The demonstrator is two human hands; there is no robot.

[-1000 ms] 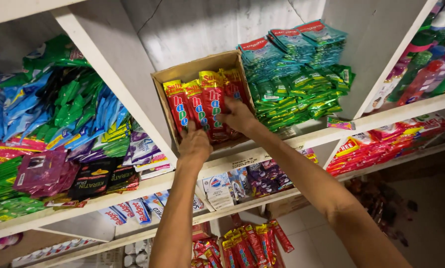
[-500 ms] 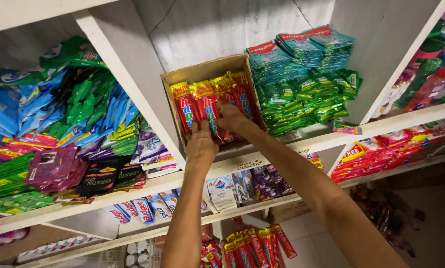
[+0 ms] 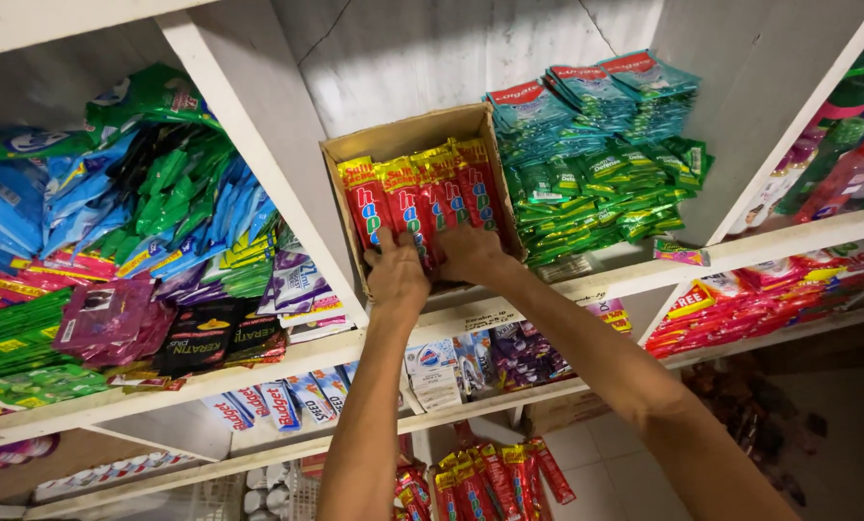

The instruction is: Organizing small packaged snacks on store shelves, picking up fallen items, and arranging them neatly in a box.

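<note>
Filling a cardboard box [image 3: 405,142]: glossy red-and-yellow sachets [image 3: 418,198], upright rows.

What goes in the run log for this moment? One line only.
left hand: on red-and-yellow sachets | right hand: on same sachets | sachets: inside open brown cardboard box | box: on white shelf

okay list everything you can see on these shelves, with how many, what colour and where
cardboard box: one, brown, middle shelf bay
red packs: several, red and yellow, inside the box
teal packs: a stack, right of the box
green sachets: a pile, under the teal packs
blue and green sachets: many, left bay
white shelves: several tiers
left hand: one, on the red packs
right hand: one, on the red packs
</note>
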